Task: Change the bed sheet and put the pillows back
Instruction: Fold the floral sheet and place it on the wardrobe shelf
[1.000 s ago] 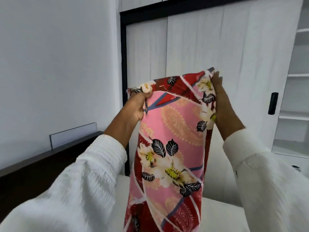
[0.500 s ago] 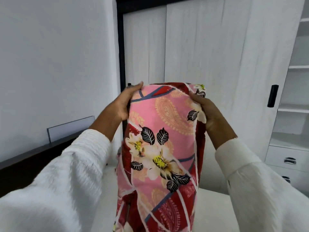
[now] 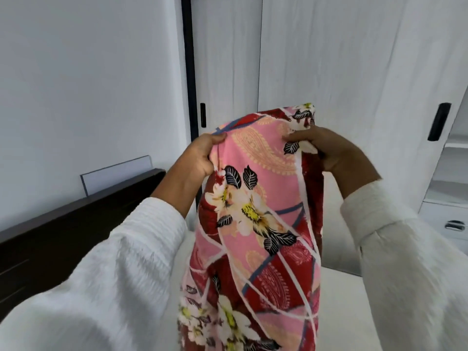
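Cloth: a floral cloth (image 3: 255, 219), pink and dark red with white flowers, black leaves and pale stripes, hangs upright in the middle of the view, held at its top edge by both hands; whether it is a sheet or a pillow cover cannot be told.
Left hand: the left hand (image 3: 200, 158) grips the cloth's upper left edge, thumb on the near face, the other fingers curled behind the fabric and hidden.
Right hand: the right hand (image 3: 329, 150) pinches the upper right edge, fingers pressed together and curled over a bunched fold; a corner of cloth sticks up just above it.
Lower end: the cloth runs down out of the bottom of the view, in front of the white bed (image 3: 339, 307).
Sleeves: both arms wear white sleeves (image 3: 126, 274).
Headboard: a dark headboard (image 3: 63, 239) stands at the left against the white wall (image 3: 88, 84).
Wardrobe: white wardrobe doors (image 3: 354, 72) with black handles (image 3: 439, 121) stand behind the cloth.
Shelves: open white shelves and a drawer (image 3: 453, 219) lie at the far right.
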`<state>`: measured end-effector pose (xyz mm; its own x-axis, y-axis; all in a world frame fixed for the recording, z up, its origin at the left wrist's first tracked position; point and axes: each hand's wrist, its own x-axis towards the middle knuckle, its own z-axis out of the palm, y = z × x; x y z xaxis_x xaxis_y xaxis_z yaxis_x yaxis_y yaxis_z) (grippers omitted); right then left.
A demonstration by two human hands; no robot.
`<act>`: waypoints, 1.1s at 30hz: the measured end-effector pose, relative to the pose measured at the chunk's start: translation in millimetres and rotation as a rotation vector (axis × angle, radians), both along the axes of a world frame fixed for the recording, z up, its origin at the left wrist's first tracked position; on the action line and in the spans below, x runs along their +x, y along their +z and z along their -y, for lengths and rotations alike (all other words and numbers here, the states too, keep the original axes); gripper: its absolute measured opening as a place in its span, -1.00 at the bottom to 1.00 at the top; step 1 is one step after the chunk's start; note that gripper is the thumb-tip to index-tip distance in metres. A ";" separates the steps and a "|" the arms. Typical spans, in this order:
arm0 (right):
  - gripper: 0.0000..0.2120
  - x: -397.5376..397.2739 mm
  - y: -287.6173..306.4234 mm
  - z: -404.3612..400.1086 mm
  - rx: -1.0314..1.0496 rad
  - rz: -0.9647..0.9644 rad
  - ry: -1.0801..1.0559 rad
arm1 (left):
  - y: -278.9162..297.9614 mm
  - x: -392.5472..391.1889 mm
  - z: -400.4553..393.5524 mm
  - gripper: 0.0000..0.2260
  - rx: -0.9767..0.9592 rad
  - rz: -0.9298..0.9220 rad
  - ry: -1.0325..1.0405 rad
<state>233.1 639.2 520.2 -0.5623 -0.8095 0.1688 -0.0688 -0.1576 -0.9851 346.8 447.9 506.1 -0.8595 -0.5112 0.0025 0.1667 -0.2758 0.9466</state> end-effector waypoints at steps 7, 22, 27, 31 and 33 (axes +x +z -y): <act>-0.81 -26.0 -14.6 9.4 -0.196 0.235 -0.047 | -8.9 -36.7 9.1 -0.78 -0.009 -0.130 -0.349; -0.68 -183.0 -30.9 116.9 0.229 -0.255 -0.593 | -9.1 -196.0 93.9 -0.92 -0.355 0.019 0.165; -0.61 -151.9 -20.9 108.2 -0.076 -0.301 -0.581 | 9.3 -173.7 101.4 -0.88 -0.387 -0.236 0.124; -0.67 -101.1 -50.8 75.1 -0.185 -0.190 -0.539 | -19.8 -118.3 76.6 -0.89 -0.267 -0.294 0.025; -0.67 -73.4 -89.7 53.7 -0.173 -0.077 -0.539 | -61.7 -83.8 61.4 -0.72 -0.257 -0.163 0.055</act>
